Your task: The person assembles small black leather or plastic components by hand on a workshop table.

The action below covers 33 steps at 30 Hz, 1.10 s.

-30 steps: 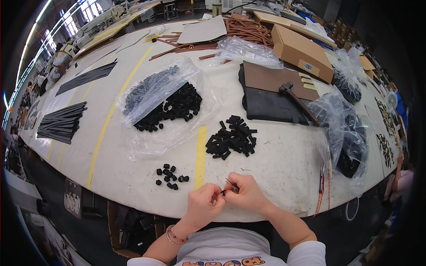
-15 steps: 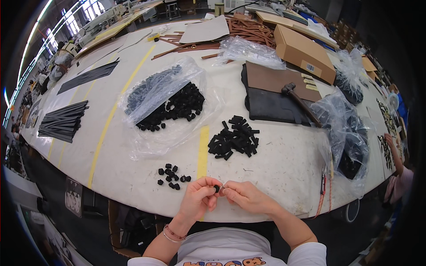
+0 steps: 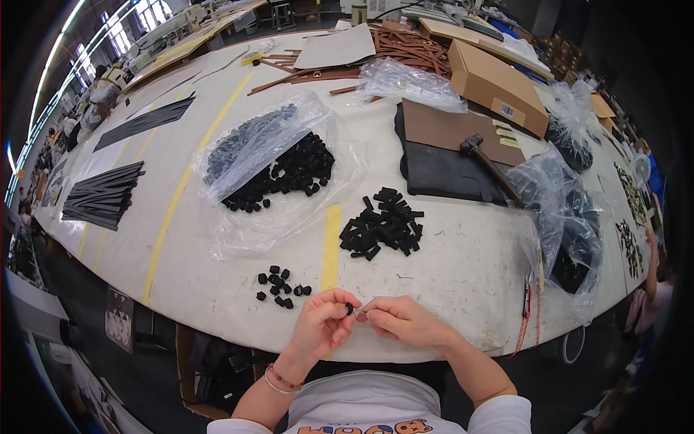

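- Table point(image 3: 463, 289): the near edge curves just below both hands; a bare strip lies between the hands and the piles.
- Left hand point(image 3: 322, 327): fingers pinched on a small black bead point(image 3: 349, 309).
- Right hand point(image 3: 402, 320): fingers narrow, meeting the bead at a thin pale piece.
- Loose black beads point(image 3: 280, 283) lie up-left; clear bag point(image 3: 271, 163) beyond; brown carton point(image 3: 499, 83) far right.

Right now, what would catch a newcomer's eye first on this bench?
Both hands meet at the near table edge: the left hand pinches a small black piece, the right hand beside it. Behind them lie a heap of black sleeves and an open plastic bag spilling black caps.
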Each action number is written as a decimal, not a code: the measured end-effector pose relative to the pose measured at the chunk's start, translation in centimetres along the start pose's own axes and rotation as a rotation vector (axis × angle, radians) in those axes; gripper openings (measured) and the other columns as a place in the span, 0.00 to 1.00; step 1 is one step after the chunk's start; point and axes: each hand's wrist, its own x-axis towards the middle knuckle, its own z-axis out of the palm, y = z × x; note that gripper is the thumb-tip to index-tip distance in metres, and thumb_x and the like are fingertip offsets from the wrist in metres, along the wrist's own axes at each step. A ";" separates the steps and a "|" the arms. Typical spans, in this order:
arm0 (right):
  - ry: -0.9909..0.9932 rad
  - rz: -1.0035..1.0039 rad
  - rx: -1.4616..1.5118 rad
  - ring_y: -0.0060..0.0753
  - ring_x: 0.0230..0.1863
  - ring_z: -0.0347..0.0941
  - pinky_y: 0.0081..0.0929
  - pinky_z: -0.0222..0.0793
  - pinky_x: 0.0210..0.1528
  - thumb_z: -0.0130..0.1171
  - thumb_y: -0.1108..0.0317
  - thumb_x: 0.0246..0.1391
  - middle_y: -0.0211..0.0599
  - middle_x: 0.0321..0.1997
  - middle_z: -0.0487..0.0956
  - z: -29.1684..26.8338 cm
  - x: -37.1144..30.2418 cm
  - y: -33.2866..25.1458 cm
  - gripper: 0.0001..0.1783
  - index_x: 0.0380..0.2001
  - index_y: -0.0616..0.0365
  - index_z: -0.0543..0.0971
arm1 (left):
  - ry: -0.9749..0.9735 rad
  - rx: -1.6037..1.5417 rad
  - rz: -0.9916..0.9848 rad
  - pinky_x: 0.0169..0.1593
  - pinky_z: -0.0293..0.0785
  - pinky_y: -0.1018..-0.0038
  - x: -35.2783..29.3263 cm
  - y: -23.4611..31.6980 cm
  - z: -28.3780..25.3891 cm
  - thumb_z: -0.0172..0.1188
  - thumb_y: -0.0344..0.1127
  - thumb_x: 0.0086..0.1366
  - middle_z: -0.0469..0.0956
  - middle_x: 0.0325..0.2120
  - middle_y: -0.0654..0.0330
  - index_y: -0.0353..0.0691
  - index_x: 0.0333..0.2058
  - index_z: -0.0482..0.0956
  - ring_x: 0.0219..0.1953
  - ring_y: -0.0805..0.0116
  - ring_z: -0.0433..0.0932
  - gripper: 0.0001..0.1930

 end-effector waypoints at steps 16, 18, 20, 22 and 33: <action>-0.140 -0.104 -0.106 0.12 0.18 0.60 0.14 0.57 0.21 0.48 0.66 0.52 0.23 0.17 0.71 -0.8 0.3 -0.2 0.09 0.31 0.59 0.75 | 0.003 0.168 -0.076 0.09 0.56 0.86 -0.3 0.5 0.3 0.45 0.22 0.51 0.71 0.12 0.59 0.32 0.27 0.72 0.06 0.80 0.61 0.07; -0.108 -0.130 -0.087 0.13 0.18 0.61 0.14 0.58 0.21 0.48 0.67 0.52 0.24 0.16 0.70 -0.7 0.5 -0.1 0.09 0.30 0.59 0.75 | 0.006 0.212 -0.051 0.10 0.57 0.86 -0.4 0.6 0.4 0.45 0.22 0.52 0.71 0.13 0.59 0.32 0.28 0.72 0.07 0.80 0.62 0.07; -0.058 -0.146 -0.182 0.16 0.17 0.63 0.16 0.59 0.21 0.49 0.67 0.51 0.27 0.16 0.71 -0.6 0.4 -0.4 0.08 0.29 0.59 0.75 | -0.005 0.340 0.038 0.13 0.61 0.85 -0.5 0.7 0.6 0.44 0.22 0.53 0.72 0.14 0.59 0.31 0.29 0.72 0.09 0.79 0.66 0.07; -0.010 -0.160 -0.277 0.20 0.16 0.66 0.18 0.60 0.21 0.49 0.68 0.51 0.30 0.16 0.72 -0.2 0.2 -0.8 0.07 0.27 0.59 0.75 | 0.039 0.465 0.152 0.16 0.65 0.85 -0.6 0.4 0.7 0.44 0.21 0.53 0.72 0.15 0.58 0.30 0.30 0.71 0.11 0.77 0.69 0.07; 0.756 -0.568 -0.573 0.35 0.17 0.71 0.26 0.64 0.17 0.53 0.72 0.46 0.35 0.18 0.73 3.7 2.0 -0.3 0.05 0.28 0.59 0.71 | 0.233 0.917 1.022 0.26 0.72 0.83 0.0 -3.9 1.2 0.53 0.20 0.52 0.75 0.22 0.58 0.31 0.32 0.68 0.23 0.75 0.76 0.07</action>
